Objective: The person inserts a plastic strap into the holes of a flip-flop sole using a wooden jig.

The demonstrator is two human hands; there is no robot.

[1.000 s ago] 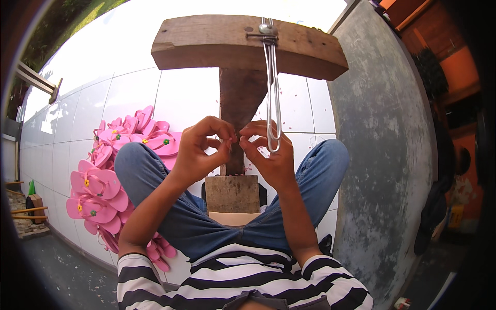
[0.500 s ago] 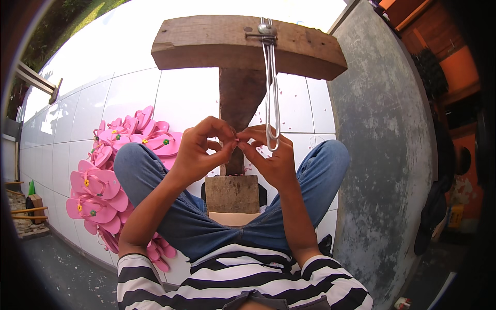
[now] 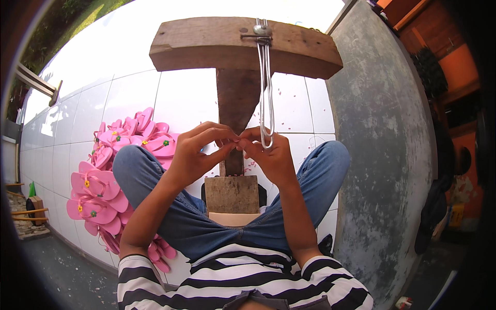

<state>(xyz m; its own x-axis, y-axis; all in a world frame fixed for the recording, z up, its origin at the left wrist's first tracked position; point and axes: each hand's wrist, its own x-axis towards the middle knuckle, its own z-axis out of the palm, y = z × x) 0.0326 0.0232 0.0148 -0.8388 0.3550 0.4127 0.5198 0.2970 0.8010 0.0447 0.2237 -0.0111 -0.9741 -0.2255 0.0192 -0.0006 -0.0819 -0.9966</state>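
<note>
Silver wire loop (image 3: pixel 265 98) hanging off T-shaped wooden jig (image 3: pixel 243 46): right hand (image 3: pixel 271 157) pinches its bottom, left hand (image 3: pixel 199 155) pinching something tiny, can't tell what. Slip risk if pinch loosens.

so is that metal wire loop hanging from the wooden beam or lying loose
Hanging. The wire loop is fixed at its top to the wooden beam and runs straight down to the right hand, whose fingers meet the left hand.

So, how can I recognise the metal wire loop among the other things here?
Find the T-shaped wooden stand between the person's knees. From a fastener on its crossbar hangs a long, thin, silvery metal wire loop, ending by the right hand. It is the only shiny metal thing there.
</note>
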